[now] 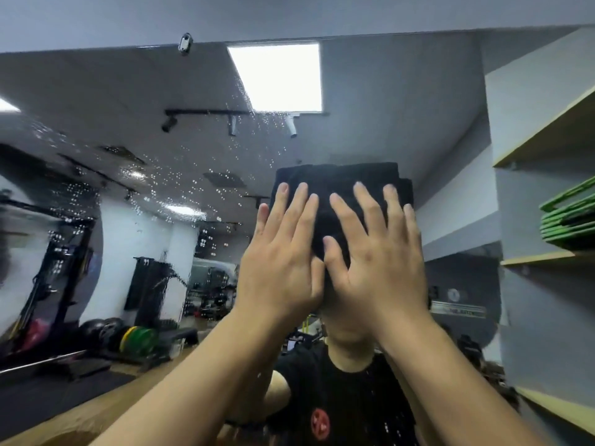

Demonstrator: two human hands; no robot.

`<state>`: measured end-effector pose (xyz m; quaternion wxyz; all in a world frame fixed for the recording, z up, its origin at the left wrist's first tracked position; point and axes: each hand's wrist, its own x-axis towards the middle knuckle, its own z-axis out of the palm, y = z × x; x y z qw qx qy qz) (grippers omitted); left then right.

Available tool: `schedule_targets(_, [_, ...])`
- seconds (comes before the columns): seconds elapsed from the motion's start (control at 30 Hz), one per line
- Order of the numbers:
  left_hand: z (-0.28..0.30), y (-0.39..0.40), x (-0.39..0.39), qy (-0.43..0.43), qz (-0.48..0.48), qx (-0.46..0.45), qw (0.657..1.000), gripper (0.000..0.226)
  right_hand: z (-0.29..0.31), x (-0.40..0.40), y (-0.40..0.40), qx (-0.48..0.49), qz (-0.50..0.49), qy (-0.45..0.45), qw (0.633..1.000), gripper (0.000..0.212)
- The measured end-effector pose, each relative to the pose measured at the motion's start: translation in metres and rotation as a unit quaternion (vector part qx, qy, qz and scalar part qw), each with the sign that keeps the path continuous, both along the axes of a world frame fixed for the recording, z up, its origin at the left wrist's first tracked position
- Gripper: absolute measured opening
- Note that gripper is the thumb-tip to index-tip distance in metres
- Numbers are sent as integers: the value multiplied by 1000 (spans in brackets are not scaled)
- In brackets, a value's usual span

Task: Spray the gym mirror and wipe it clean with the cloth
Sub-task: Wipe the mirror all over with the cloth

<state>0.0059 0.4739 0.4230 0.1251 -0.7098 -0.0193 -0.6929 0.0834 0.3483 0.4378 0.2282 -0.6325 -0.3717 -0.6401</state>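
Clearly both hands press a black cloth (338,188) flat against the mirror (128,156).

Only the cloth's top and upper sides show; its lower part is hidden behind the left hand (280,262) and right hand (376,255), and the spray bottle cannot be made out anywhere. The reflected head is covered by cloth and hands, and the reflected gym at the mirror's left edge is blurred. Both hands lie side by side on the cloth with fingers straight and spread, pushing rather than gripping; the right thumb overlaps the left hand's edge. Cloth sits right of the mirror's centre, folded into a thick dark rectangle with layered edges at its right side. Droplets (193,188) speckle the glass left of the cloth, toward the mirror's upper left.
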Motion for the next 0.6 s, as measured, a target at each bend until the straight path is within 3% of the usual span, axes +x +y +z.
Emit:
schedule_targets(0.2, [36,12,-3,7,-12,38,999,79,31,-1,5,13,18,-25,999,61])
schedule_targets(0.6, [242,44,-29,22,22,2,1000,71,247,-17,47,39,28,-30,998,55])
